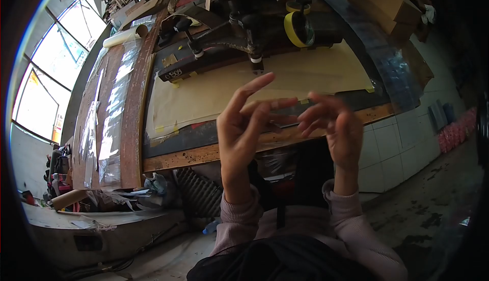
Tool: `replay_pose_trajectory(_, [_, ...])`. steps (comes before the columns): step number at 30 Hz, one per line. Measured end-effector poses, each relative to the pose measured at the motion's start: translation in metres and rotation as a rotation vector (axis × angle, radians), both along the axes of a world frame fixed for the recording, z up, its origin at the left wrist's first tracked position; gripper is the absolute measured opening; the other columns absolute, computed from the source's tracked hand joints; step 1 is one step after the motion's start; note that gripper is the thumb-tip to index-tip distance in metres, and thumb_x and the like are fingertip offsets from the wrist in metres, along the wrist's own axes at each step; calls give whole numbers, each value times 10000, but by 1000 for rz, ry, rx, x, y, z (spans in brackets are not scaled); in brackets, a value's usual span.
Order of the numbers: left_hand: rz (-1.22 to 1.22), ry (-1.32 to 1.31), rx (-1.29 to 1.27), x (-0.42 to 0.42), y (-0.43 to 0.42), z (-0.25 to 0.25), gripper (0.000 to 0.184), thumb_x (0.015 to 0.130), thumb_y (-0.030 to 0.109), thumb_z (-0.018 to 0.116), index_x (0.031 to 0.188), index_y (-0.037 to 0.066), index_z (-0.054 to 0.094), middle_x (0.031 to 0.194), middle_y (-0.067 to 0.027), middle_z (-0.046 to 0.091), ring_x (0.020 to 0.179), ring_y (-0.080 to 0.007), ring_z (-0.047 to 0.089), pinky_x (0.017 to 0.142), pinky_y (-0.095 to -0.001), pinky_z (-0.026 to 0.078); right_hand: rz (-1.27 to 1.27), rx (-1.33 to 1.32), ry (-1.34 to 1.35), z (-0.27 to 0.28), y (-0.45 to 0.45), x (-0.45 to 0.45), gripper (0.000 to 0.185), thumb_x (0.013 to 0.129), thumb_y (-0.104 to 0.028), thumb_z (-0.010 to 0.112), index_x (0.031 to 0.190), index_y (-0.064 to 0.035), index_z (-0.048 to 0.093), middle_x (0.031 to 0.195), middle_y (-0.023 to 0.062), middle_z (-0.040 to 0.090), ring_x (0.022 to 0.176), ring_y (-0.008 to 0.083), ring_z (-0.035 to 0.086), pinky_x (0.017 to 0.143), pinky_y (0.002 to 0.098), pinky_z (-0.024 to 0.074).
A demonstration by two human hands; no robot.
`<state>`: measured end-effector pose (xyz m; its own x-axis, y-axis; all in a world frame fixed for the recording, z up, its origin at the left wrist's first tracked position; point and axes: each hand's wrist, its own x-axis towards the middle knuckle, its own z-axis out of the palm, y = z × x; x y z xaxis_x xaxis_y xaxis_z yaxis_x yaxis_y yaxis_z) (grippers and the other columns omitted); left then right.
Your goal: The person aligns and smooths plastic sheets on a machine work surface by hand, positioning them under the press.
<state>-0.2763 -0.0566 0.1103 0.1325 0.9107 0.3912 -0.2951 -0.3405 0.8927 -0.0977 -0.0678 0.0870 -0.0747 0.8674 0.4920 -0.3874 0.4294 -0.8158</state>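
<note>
Clothing (254, 261) cut off; left hand (240, 125), right hand (344, 134): contact unclear.

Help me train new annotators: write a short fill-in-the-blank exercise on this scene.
1. The upright tape roll is coloured ____.
2. Nearer the bright window than the right hand is the ____ hand.
3. The table's front edge is made of ____.

Missing words: yellow; left; wood.

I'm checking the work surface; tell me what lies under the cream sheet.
Past the near edge of the cream sheet, a dark tabletop shows and seems to continue beneath; whatever the sheet covers cannot be seen.
</note>
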Motion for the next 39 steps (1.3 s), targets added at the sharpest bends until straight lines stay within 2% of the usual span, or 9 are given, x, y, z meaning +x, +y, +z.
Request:
replay_pose_trajectory(4, [359, -156, 116, -37, -8, -6, 386, 1011, 159, 455, 1359, -8, 456, 1083, -132, 679, 765, -162, 680, 642, -227, 524, 325, 38, -481, -62, -12, -2, 442, 905, -375, 668, 1206, -54, 623, 1105, 92, 692, 1015, 210, 668, 882, 340, 531])
replay_pose_trajectory(7, [-188, -709, 262, -140, -17, -20, 395, 992, 123, 489, 1383, 70, 469, 1024, -35, 634, 773, -46, 577, 570, -175, 454, 441, -112, -796, -118, -42, -2, 347, 867, -255, 712, 1175, -108, 649, 1138, 70, 683, 1011, 225, 664, 877, 341, 523])
replay_pose_trajectory(8, [290, -264, 378, -190, -29, -28, 439, 985, 104, 490, 1419, 80, 422, 1063, -16, 623, 796, -42, 575, 612, -191, 457, 514, -243, -863, -136, -53, 0, 315, 863, -213, 708, 1161, -125, 659, 1118, 72, 686, 999, 231, 663, 861, 344, 524])
replay_pose_trajectory(10, [585, -304, 406, -219, -51, -12, 533, 966, 51, 478, 1476, 105, 336, 1136, 3, 597, 869, -37, 572, 713, -243, 463, 526, -211, -964, -171, -70, 5, 272, 859, -201, 692, 1119, -125, 666, 1075, 77, 688, 977, 243, 658, 858, 367, 507])
replay_pose_trajectory(11, [392, -796, 308, -213, -63, 10, 580, 953, 17, 467, 1498, 121, 298, 1170, 2, 582, 920, -37, 570, 774, -279, 466, 536, -196, -1012, -185, -77, 7, 251, 857, -195, 684, 1098, -125, 669, 1053, 80, 689, 966, 248, 655, 857, 379, 499])
replay_pose_trajectory(13, [-61, -726, 491, -273, -70, 0, 612, 937, -10, 460, 1504, 143, 289, 1308, 6, 539, 1017, -37, 555, 864, -344, 450, 534, -174, -1046, -205, -86, 9, 219, 866, -223, 670, 1058, -119, 675, 1026, 64, 692, 1004, 243, 641, 967, 404, 433])
replay_pose_trajectory(17, [233, -952, 498, -342, -99, -11, 573, 939, 25, 493, 1480, 123, 332, 1385, -41, 507, 1108, -115, 550, 904, -372, 438, 711, -273, -1143, -206, -81, 17, 193, 885, -283, 647, 996, -126, 661, 972, 43, 687, 1024, 214, 625, 1072, 469, 333])
replay_pose_trajectory(32, [1071, -693, 330, -498, -109, -33, 587, 928, 105, 554, 1446, -18, 306, 1449, -192, 419, 1343, -302, 405, 1137, -440, 302, -249, -48, -1155, 45, 7, 118, 379, 713, -343, 830, 747, -66, 575, 615, -5, 555, 560, 69, 522, 516, 229, 392])
replay_pose_trajectory(39, [1300, 125, 443, -320, -77, 99, 482, 1036, 257, 347, 1432, -15, 316, 1449, -231, 416, 1389, -337, 358, 1132, -524, 348, -689, 520, -1430, -24, 96, 19, 435, 747, -397, 773, 1054, -110, 665, 955, 54, 662, 1019, 233, 585, 1016, 479, 338])
